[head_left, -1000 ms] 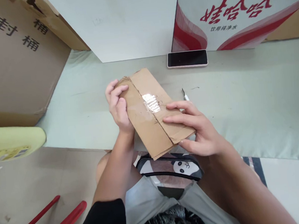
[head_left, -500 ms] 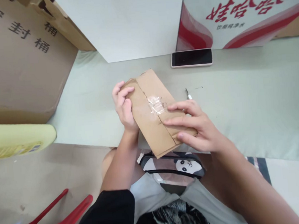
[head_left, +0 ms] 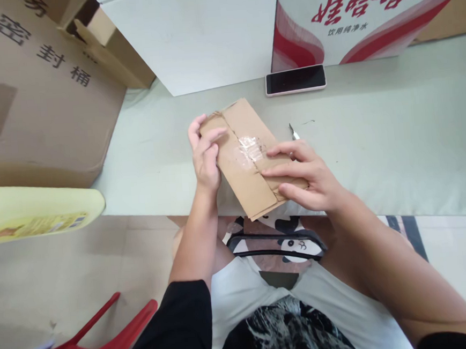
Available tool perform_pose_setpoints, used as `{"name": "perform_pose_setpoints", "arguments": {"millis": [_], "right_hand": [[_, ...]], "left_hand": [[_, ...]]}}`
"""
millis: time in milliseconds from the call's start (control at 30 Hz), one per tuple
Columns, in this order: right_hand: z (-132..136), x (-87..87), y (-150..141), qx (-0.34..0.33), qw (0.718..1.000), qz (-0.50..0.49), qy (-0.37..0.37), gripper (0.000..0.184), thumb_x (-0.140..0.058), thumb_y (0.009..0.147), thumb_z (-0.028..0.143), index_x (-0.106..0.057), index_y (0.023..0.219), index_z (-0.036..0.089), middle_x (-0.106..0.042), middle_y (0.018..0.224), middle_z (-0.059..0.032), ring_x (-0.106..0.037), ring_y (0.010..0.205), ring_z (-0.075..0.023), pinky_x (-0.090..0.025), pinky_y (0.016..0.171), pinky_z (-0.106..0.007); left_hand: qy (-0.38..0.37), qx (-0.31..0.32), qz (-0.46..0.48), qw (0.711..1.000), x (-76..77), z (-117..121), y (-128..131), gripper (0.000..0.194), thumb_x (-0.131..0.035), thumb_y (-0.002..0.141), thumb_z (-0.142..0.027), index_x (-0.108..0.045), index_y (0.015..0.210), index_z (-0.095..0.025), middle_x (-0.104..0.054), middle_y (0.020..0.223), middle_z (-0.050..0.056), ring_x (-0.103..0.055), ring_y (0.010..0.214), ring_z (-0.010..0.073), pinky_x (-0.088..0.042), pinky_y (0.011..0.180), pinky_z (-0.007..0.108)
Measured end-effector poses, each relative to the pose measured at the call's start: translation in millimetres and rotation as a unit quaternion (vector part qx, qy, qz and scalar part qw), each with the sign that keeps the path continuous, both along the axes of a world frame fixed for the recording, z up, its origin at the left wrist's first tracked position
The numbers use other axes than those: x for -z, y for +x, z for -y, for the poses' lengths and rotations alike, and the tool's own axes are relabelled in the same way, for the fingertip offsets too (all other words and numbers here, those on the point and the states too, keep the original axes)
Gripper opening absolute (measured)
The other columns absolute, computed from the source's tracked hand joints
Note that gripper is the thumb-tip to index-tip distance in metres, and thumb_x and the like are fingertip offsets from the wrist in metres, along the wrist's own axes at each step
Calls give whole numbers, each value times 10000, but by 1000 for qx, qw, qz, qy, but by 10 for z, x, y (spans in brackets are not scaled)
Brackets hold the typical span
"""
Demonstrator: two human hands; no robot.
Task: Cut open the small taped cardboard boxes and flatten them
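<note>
A brown cardboard box (head_left: 236,166) is held tilted over the near edge of the table. Clear tape (head_left: 251,147) lies across the seam on its upper face. At its left end, my left hand (head_left: 207,152) is closed on the box, fingers curled over the edge. My right hand (head_left: 305,174) rests on the right part, fingers spread over the face near the seam and the thumb side hidden in part. Just beyond that hand, a craft knife (head_left: 294,132) lies on the table, its blade pointing away and its handle partly covered.
A phone (head_left: 295,80) lies before a white-and-red carton (head_left: 351,36). A white box (head_left: 206,42) stands beside it. At left are a large cardboard carton (head_left: 51,119) and a yellow bottle (head_left: 42,213). A red stool (head_left: 109,340) stands on the floor below.
The view has shifted, so the scene sits differently in the frame. Both hands keep their places on the box; the left index finger stretches slightly further over its face.
</note>
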State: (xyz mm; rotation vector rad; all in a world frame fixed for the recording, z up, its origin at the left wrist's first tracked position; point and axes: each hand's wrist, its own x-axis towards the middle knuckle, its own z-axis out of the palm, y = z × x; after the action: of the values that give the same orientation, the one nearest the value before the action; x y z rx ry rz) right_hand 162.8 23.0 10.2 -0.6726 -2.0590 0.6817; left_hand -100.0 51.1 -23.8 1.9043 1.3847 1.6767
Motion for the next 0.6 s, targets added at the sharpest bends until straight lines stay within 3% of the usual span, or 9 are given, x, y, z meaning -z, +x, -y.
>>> {"name": "perform_pose_setpoints", "arguments": {"millis": [167,333,467,600], "right_hand": [[-28,7,5,-9,1000,-11,6,250,-620,896,312,-792,1074,275,-658,1247,-95,-599,1084,-260,-517,923,-460],[-72,26,51,-34,998,-33,-31,330,-576,947,450,-756,1172,292,-626,1301,-96,-595,1144,-275,-513,962,-468],[-134,99,85,-3,984,-71,-161,583,-449,974,649,-591,1414,292,-555,1436,-115,-616,1151,-274,-543,936,-458],[-197,174,93,75,943,-12,-323,643,-353,998,695,-601,1384,245,-628,1399,-132,-622,1195,-298,-514,1016,-504]], "left_hand": [[-11,20,-53,998,-23,31,39,664,-330,953,-773,-752,1095,-280,-401,1529,82,-476,1412,369,-379,1223,590],[10,30,-61,998,-36,-13,27,613,-432,935,-762,-791,1034,-275,-428,1471,79,-479,1390,354,-362,1234,568],[9,21,-60,998,-21,-10,-42,582,-443,955,-725,-809,1034,-280,-440,1429,81,-478,1382,343,-352,1232,580],[10,-4,-33,999,12,-15,-173,545,-498,926,-729,-817,996,-293,-440,1427,68,-471,1377,350,-322,1240,600]]}}
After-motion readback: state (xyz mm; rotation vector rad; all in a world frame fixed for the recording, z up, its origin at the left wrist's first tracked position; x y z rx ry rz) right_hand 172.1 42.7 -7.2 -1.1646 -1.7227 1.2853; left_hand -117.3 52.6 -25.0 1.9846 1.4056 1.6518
